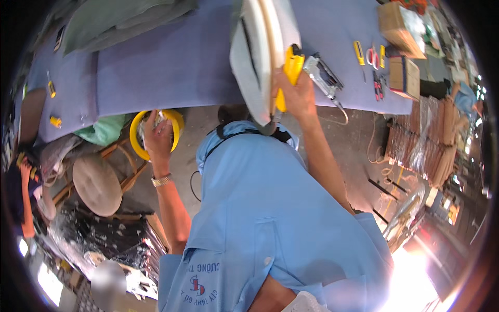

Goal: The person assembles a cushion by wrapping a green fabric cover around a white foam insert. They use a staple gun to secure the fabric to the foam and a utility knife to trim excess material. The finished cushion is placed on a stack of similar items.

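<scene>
Apparently light, soft-faced yet stiff, the oblong pale-grey padded panel (262, 62) stood at twelve o'clock, best gripped by its rim. The right hand (297, 96) had fingers wrapped round a yellow-and-black tool (293, 63) beside it; near nine, the left hand's (158, 136) curled loosely, any hold unclear.

Pale panel (252, 57) in matt cloth, smooth yellow plastic tool (294, 64), shiny metal staple gun (318, 75), matt blue tablecloth (166, 67)

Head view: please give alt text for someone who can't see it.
The right hand grips a yellow tool beside a pale padded panel at a blue-covered table, where a silver hand tool lies. The left hand appears over a yellow-rimmed bucket.
</scene>
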Tool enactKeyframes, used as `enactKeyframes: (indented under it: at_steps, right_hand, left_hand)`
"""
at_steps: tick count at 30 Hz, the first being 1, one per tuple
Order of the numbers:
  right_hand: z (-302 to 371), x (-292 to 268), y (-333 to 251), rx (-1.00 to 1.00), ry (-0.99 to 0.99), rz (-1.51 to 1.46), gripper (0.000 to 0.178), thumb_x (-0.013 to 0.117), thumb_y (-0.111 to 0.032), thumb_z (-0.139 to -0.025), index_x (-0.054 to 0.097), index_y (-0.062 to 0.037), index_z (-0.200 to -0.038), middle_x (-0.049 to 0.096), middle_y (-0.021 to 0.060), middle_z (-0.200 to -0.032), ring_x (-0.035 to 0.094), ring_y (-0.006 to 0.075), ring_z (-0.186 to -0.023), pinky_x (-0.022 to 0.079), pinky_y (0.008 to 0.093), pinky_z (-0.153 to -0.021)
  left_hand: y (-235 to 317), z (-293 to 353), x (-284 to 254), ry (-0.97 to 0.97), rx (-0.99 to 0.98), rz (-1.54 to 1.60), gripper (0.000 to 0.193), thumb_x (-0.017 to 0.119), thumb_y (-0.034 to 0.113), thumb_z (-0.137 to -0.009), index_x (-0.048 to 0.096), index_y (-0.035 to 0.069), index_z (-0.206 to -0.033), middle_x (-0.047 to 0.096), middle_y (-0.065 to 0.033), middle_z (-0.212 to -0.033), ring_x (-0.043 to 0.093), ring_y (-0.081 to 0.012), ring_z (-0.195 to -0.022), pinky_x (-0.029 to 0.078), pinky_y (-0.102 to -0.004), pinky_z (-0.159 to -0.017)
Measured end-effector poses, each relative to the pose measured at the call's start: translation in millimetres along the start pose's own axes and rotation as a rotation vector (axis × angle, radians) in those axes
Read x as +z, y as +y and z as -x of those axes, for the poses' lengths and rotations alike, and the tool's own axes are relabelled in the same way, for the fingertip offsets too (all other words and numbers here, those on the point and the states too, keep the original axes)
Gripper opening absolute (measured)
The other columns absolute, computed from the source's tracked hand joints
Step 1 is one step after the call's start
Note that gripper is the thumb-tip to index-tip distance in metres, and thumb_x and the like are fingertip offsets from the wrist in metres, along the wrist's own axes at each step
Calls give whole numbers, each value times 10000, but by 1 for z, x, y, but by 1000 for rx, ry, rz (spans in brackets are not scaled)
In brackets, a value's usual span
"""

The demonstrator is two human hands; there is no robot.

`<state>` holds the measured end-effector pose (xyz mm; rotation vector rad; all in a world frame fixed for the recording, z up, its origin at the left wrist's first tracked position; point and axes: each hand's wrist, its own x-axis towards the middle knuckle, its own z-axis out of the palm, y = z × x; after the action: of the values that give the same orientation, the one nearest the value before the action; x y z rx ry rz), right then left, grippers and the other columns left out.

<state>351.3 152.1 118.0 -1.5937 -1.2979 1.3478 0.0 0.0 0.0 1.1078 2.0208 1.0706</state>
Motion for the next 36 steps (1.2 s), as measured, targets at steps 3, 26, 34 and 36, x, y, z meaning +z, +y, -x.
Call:
enactKeyframes:
  at_steps: [3,26,34,36]
  right_hand:
    - [5,-24,-10,-36,43,89,255,660,-253,-970,642,1,-974,670,66,-683,672,149,-639,533,329,-626]
    - [9,-3,-16,-40,70,40,262,661,-248,-948,632,11,-968,680,100,-686,678,191,-641,541,361,-653]
    - [13,0,-17,-77,100,224,361,658,-284,-939,639,40,-1097,725,223,-825,744,378,-797,570,460,-766]
    - [13,0,-18,-53,91,215,380,661,-288,-936,637,42,-1123,727,235,-852,737,408,-831,565,475,-783]
  left_hand:
    - [139,39,69,-218,485,49,577,808,14,-832,651,105,-1380,547,-133,-1496,699,-185,-1027,595,-347,-863]
    - [192,-6,111,-900,382,233,118,735,71,-933,669,-22,-900,692,-108,-1154,672,-184,-1014,526,-309,-894]
    - [183,-10,113,-951,341,350,189,742,94,-933,610,-23,-864,711,-96,-1175,679,-178,-988,527,-301,-869]
    - [186,-11,113,-974,327,328,158,739,88,-935,641,-25,-884,699,-102,-1195,665,-183,-1042,518,-307,-908]
